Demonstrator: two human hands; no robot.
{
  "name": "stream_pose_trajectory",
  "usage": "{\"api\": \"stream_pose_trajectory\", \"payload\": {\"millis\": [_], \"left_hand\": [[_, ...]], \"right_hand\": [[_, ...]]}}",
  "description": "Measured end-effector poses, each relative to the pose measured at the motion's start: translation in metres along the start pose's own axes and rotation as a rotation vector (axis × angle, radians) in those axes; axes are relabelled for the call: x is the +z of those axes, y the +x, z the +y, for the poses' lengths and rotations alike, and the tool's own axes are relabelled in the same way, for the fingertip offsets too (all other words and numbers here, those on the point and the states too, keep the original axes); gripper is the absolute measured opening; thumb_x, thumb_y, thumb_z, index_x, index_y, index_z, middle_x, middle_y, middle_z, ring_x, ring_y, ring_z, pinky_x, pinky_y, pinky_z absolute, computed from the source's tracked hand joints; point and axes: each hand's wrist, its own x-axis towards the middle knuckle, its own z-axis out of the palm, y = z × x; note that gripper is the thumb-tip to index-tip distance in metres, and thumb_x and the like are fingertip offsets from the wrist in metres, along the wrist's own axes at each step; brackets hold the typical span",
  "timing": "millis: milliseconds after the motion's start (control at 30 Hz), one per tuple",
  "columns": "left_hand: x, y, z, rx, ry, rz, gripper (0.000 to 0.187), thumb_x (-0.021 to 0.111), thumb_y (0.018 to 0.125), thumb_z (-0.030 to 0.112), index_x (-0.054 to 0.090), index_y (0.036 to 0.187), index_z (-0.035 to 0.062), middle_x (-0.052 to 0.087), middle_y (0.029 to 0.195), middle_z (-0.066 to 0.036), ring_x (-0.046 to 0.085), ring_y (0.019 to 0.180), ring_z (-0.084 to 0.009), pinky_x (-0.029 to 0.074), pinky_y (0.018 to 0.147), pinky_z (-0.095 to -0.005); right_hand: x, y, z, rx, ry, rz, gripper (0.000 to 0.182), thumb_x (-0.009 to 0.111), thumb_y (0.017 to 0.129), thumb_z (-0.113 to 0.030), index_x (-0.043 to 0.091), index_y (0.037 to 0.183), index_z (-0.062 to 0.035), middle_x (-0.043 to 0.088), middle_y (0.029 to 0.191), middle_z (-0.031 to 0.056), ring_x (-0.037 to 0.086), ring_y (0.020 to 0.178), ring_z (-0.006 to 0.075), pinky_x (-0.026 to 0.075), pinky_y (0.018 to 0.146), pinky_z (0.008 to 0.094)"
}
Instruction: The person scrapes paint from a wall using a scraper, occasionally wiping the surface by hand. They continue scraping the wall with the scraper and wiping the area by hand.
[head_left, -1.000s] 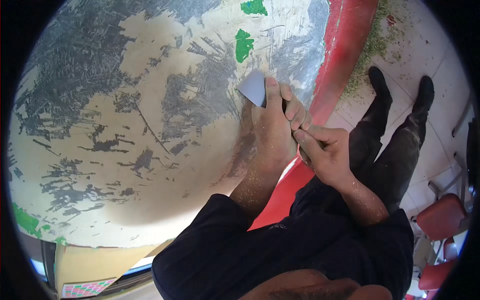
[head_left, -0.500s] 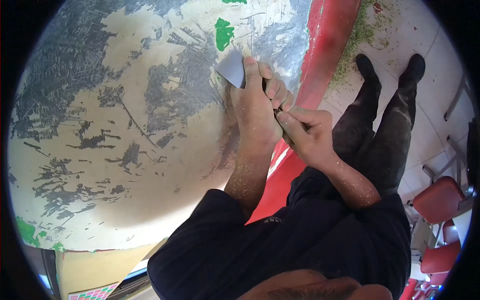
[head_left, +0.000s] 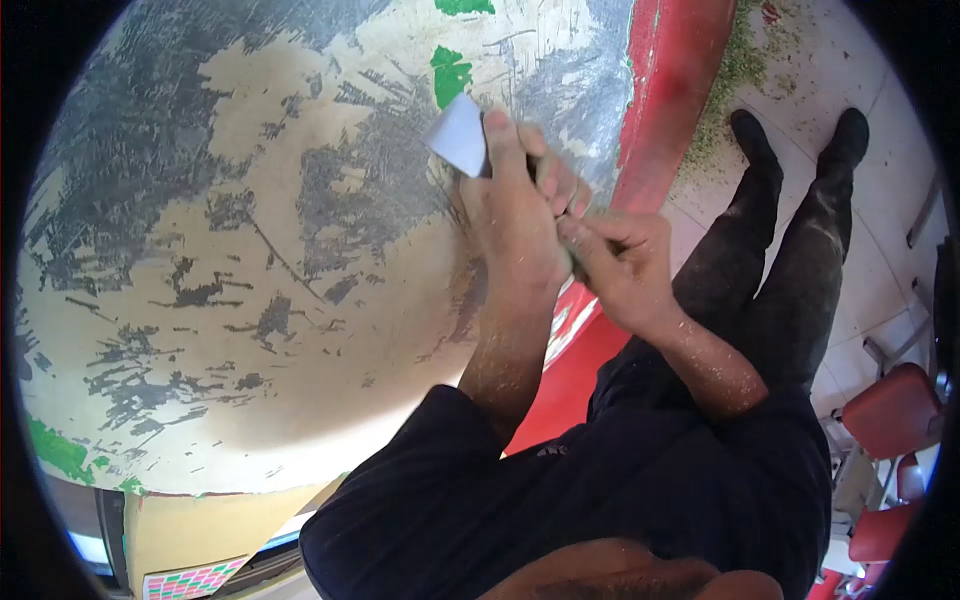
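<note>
My left hand (head_left: 515,215) grips a scraper, its grey blade (head_left: 458,135) pressed flat on a large scraped surface (head_left: 230,240) of beige and dark grey patches. The blade's tip lies just below a green paint patch (head_left: 450,72). My right hand (head_left: 622,265) is closed around the scraper's handle end, right behind the left hand's fingers; the handle itself is hidden by both hands. Both forearms are dusted with fine flakes.
A red rim (head_left: 680,80) borders the surface on the right. Greenish scrapings (head_left: 745,60) litter the tiled floor beside my black boots (head_left: 755,135). Red chairs (head_left: 890,410) stand at the lower right. More green paint (head_left: 60,450) remains at the lower left edge.
Both hands and the blade have pushed up and left across the surface toward the green patch, with slight motion blur now; the grip is unchanged.
</note>
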Motion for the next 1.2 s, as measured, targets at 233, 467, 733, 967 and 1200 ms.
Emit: {"api": "stream_pose_trajectory", "payload": {"millis": [233, 467, 733, 967, 1200], "left_hand": [[0.011, -0.001, 0.001, -0.024, -0.06, 0.02, 0.034, 0.041, 0.101, 0.039, 0.042, 0.079, 0.0124, 0.03, 0.058, 0.004, 0.028, 0.046, -0.0069, 0.029, 0.043, -0.0241], [0.002, -0.001, -0.005, 0.037, 0.04, 0.005, 0.04, 0.042, 0.1, 0.041, 0.041, 0.076, 0.0098, 0.032, 0.052, 0.002, 0.033, 0.041, -0.0109, 0.033, 0.039, -0.0276], [0.013, 0.006, -0.007, -0.046, -0.007, 0.007, 0.033, 0.041, 0.101, 0.036, 0.042, 0.078, 0.0118, 0.031, 0.057, 0.004, 0.03, 0.044, -0.0081, 0.03, 0.041, -0.0251], [0.01, -0.005, -0.011, -0.1, -0.021, 0.031, 0.034, 0.041, 0.101, 0.037, 0.041, 0.078, 0.0122, 0.031, 0.057, 0.004, 0.03, 0.045, -0.0083, 0.03, 0.042, -0.0253], [0.011, 0.002, 0.006, -0.012, 0.092, -0.037, 0.032, 0.04, 0.101, 0.035, 0.042, 0.078, 0.0127, 0.031, 0.055, 0.003, 0.031, 0.044, -0.0089, 0.031, 0.042, -0.0246]], "right_hand": [[-0.004, -0.004, -0.013, 0.06, -0.059, -0.02, 0.014, 0.061, 0.09, -0.005, 0.07, 0.095, 0.0038, 0.048, 0.06, -0.0073, 0.036, 0.058, -0.0008, 0.028, 0.046, 0.0211], [-0.008, -0.007, -0.005, 0.11, 0.002, -0.029, 0.012, 0.061, 0.09, -0.004, 0.069, 0.091, 0.0052, 0.046, 0.061, -0.0097, 0.036, 0.059, -0.0008, 0.028, 0.046, 0.021], [-0.014, -0.006, -0.004, 0.157, -0.001, -0.01, 0.012, 0.062, 0.09, -0.005, 0.068, 0.089, 0.0048, 0.046, 0.062, -0.0093, 0.036, 0.058, -0.0007, 0.028, 0.047, 0.0209], [-0.011, -0.007, 0.001, 0.085, -0.002, -0.016, 0.013, 0.06, 0.091, -0.006, 0.069, 0.091, 0.0043, 0.047, 0.062, -0.0094, 0.037, 0.059, -0.0009, 0.028, 0.046, 0.0216], [-0.001, 0.009, -0.013, 0.049, 0.033, 0.012, 0.014, 0.061, 0.09, -0.007, 0.07, 0.091, 0.0041, 0.051, 0.064, -0.0083, 0.039, 0.062, -0.0007, 0.029, 0.048, 0.0213]]}}
